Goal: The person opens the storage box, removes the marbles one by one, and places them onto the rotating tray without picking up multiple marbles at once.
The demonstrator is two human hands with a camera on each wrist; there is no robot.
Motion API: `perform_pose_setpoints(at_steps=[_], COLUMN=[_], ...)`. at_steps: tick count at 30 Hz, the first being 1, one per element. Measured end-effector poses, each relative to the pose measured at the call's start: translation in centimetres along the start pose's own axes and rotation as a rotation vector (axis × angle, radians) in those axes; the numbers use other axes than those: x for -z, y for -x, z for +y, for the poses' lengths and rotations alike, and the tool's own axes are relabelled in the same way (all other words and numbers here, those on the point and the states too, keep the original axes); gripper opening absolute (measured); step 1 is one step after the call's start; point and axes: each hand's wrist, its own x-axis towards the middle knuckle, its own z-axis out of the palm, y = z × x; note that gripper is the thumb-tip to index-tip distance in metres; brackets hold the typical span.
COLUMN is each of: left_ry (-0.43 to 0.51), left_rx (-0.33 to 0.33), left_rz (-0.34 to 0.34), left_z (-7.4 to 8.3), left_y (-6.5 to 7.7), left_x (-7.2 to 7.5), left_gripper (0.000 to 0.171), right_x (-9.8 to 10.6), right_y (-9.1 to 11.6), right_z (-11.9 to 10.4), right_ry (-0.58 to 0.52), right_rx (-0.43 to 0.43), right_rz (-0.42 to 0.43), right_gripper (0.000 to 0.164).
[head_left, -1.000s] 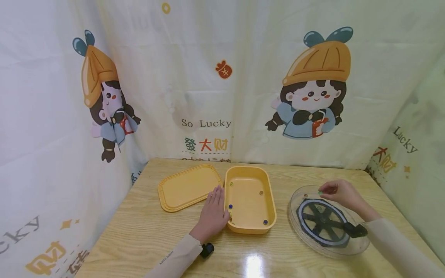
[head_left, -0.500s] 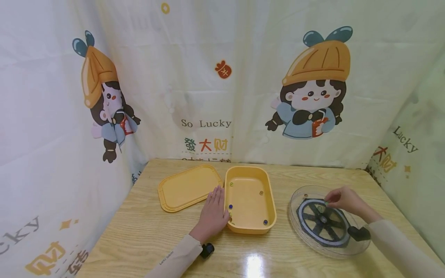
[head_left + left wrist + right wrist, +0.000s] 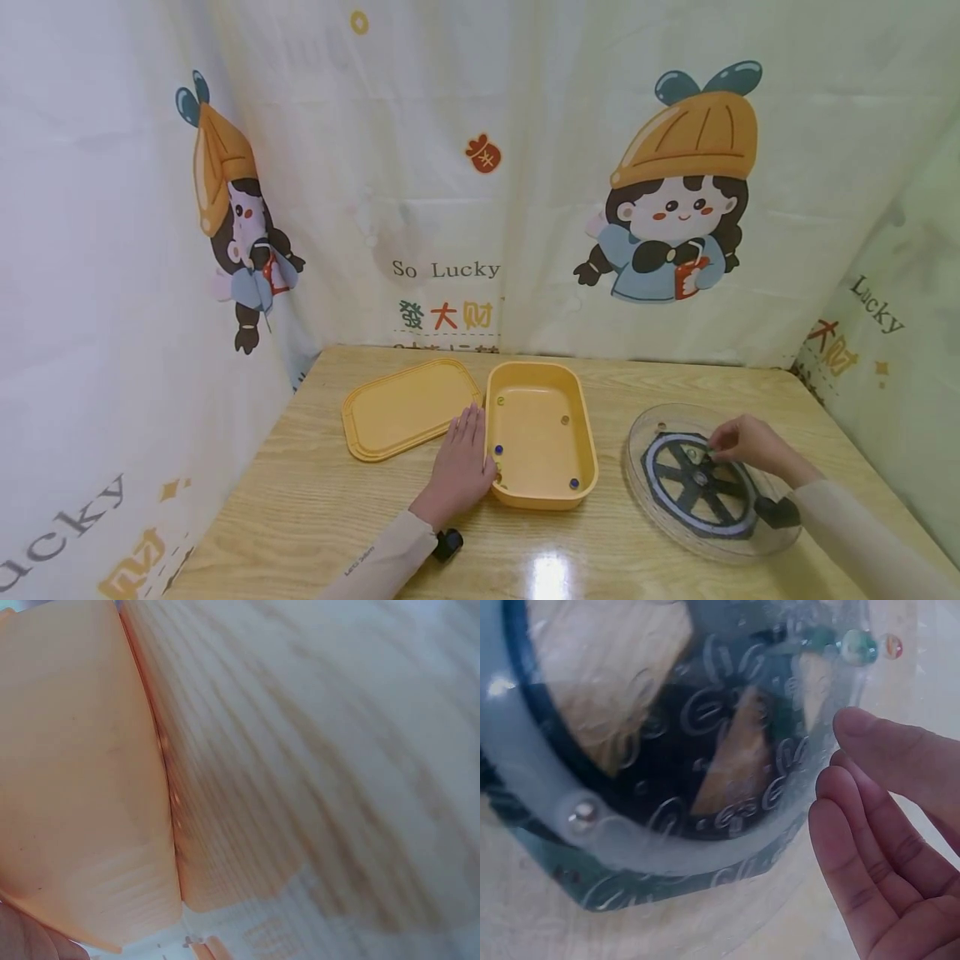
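My left hand (image 3: 459,465) lies with straight fingers along the left wall of a yellow plastic box (image 3: 589,433); its fingers (image 3: 34,937) show at the corner of the left wrist view. Several marbles are in the box, among them a blue marble (image 3: 574,483) and a brownish marble (image 3: 565,420). My right hand (image 3: 757,450) is over a clear round disk (image 3: 637,492) with a black spoked base. In the right wrist view its thumb and loosely bent fingers stand apart, with no marble seen between them. A green-white marble (image 3: 859,647) and an orange marble (image 3: 892,646) rest on the disk.
A yellow lid (image 3: 408,408) lies left of the box on the wooden table (image 3: 300,492). Black wrist cameras sit under both wrists. A printed curtain (image 3: 525,208) hangs behind the table and along both sides.
My right hand has moved right and towards me over the disk. The green marble earlier pinched at its fingertips is no longer clearly seen there. The left hand has stayed in place.
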Motion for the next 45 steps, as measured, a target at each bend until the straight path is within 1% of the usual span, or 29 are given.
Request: perform_pose_setpoints(at_steps=[10,15,19,22,27,32,35,38,42,45], left_ry=[0.001,-0.005,0.002,0.007,0.016,0.012,0.011,0.013,0.029,0.042], left_rx=[0.006,0.008,0.006,0.001,0.000,-0.003,-0.004,-0.008,-0.010,-0.010], left_rz=[-0.008,-0.011,-0.011,-0.012,-0.013,-0.010,-0.015,-0.019,-0.019,-0.018], left_z=[0.1,0.1,0.1,0.1,0.1,0.1,0.0,0.0,-0.1,-0.2], left_y=[0.1,0.1,0.1,0.1,0.1,0.1,0.1,0.1,0.1,0.1], left_x=[0.1,0.2,0.2,0.3,0.4,0.3,0.1,0.0,0.0,0.0], left_gripper=[0.064,0.064,0.064,0.064,0.064,0.064,0.064,0.064,0.064,0.064], right_x=[-0.1,0.0,0.5,1.2,2.6,3.8,4.2,4.6,4.5,3.9], right_y=[0.4,0.4,0.4,0.2,-0.5,-1.7,-2.6,-3.7,-5.5,-7.0], right_z=[0.6,0.6,0.3,-0.2,-1.7,-4.2,-5.8,-7.6,-9.9,-11.5], right_ry=[-0.008,-0.031,-0.028,-0.001,0.025,0.005,0.008,-0.014,-0.071,-0.094], right_rx=[0.009,0.030,0.050,0.057,0.094,0.126,0.133,0.140,0.150,0.162], right_rz=[-0.010,-0.029,-0.050,-0.042,0.003,0.035,0.038,0.020,0.013,0.033], right_gripper=[0.009,0.010,0.014,0.016,0.020,0.023,0.022,0.023,0.024,0.024])
